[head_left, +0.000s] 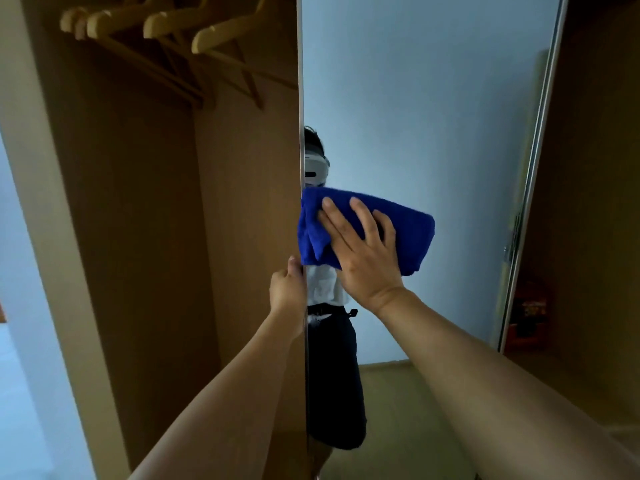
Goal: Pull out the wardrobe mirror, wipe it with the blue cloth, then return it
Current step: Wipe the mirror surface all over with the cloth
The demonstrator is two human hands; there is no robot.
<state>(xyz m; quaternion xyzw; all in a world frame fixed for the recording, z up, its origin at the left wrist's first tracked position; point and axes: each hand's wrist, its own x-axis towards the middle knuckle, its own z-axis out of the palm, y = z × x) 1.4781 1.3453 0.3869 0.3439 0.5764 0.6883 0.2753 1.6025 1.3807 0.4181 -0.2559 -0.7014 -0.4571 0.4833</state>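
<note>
The wardrobe mirror stands pulled out from the wardrobe, a tall, stiff glass panel that is likely heavy and fragile, so its long left edge looks the safest place to hold. There the left hand grips it, fingers curled round the edge. The right hand presses the soft, folded blue cloth flat against the glass near that edge, fingers spread nearly straight.

Single head-worn wide-angle view, facing forward, slightly down along both forearms; close to mirror, wardrobe interior at left. No second view to compare.
</note>
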